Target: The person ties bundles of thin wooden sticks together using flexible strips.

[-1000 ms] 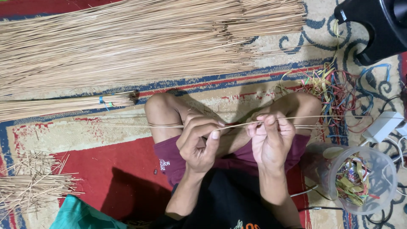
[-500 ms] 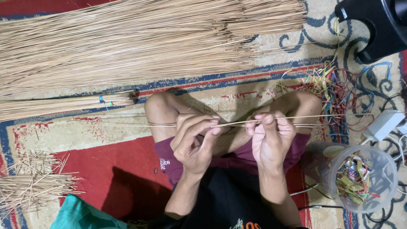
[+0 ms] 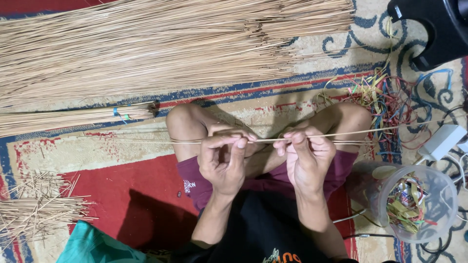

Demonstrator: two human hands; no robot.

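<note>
Lower left of the frame: loose short sticks [image 3: 34,209] scattered on the red part of the carpet [image 3: 126,185], a teal cloth [image 3: 92,246] at the bottom edge. Across the top, from left to past centre: a big pile of long thin sticks [image 3: 161,46]. Just below it at left: a tied bundle [image 3: 73,117] with a blue-green band. Centre: left hand [image 3: 222,160], fingers curled, grip pinched narrow on a thin stick [image 3: 263,140]. Stick held level above the crossed legs, running from left of the knees out to the right. Just right of centre: right hand [image 3: 304,158], fingertips [image 3: 290,139] pinched shut on the same stick, near the left hand but apart from it. Right: tangle of coloured strips [image 3: 385,104] on the carpet, a white charger [image 3: 441,141]. Lower right: clear plastic jar [image 3: 417,202] holding more strips. Upper right: black stool [image 3: 434,29].
</note>
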